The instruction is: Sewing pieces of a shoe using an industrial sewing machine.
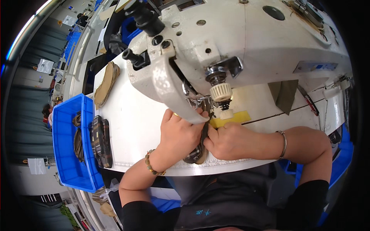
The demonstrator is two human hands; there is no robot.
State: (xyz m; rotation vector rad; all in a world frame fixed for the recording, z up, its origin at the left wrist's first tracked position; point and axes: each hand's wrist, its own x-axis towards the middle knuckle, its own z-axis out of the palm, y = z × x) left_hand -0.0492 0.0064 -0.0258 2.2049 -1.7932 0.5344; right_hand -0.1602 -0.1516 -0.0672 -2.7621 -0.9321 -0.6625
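Plaid piece point(194, 154) under sewing machine point(254, 42) head, right hand point(233, 141) pinching its edge, fingers nearly closed, left hand point(180, 133) curled alongside, fingertips partly hidden, its grip uncertain.

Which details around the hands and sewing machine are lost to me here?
Head view:
- Plaid workpiece: mostly covered by the left hand.
- Right hand: fingertips curled underneath, out of sight.
- Needle: too small to pick out on the sewing machine.
- Blue container at right: partly behind the right arm.
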